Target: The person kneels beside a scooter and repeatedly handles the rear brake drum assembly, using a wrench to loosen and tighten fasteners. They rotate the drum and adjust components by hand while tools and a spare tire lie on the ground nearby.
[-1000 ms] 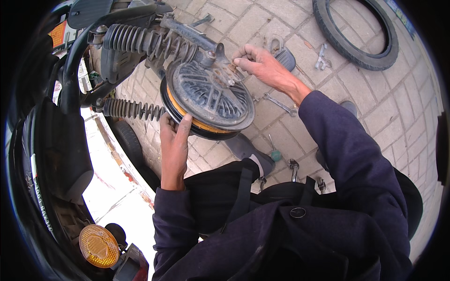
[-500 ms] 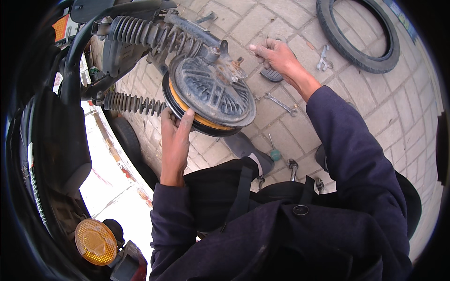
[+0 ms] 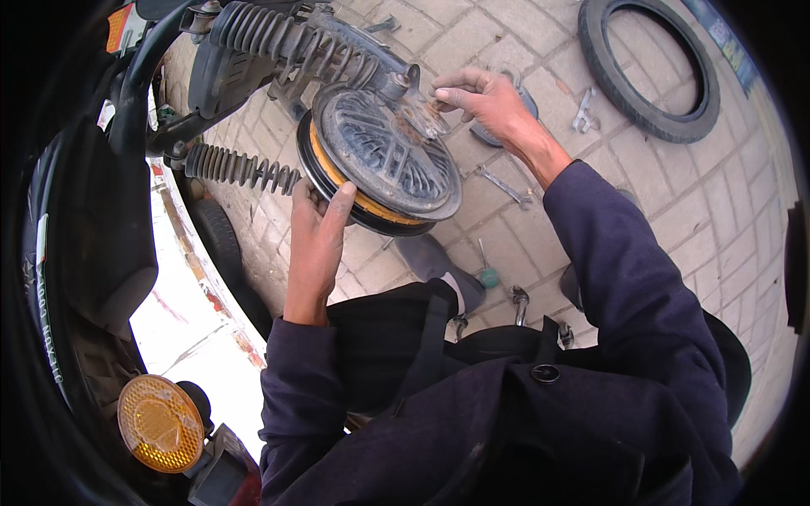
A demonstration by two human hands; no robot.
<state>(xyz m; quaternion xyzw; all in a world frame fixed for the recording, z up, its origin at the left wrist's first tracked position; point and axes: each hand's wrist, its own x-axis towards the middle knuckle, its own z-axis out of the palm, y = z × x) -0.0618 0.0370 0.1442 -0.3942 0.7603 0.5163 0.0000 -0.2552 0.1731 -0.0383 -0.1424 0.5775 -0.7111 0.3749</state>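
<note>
My left hand (image 3: 317, 232) grips the lower rim of a round ribbed metal wheel hub (image 3: 384, 152) with a yellow band around its edge. The hub hangs between two black coiled shock springs (image 3: 278, 42) of a motorbike. My right hand (image 3: 485, 99) is at the hub's upper right, near the axle, with fingertips pinched together; I cannot make out what they hold. Both arms wear dark blue sleeves.
A loose black tyre (image 3: 648, 67) lies on the paved brick ground at upper right. A spanner (image 3: 504, 185), a small metal part (image 3: 582, 114) and a green-handled tool (image 3: 487, 271) lie on the paving. The motorbike's black body and orange reflector (image 3: 159, 422) fill the left side.
My right hand moved out to the right and came back to the hub's upper edge near the axle. My left hand has stayed on the hub's rim.
</note>
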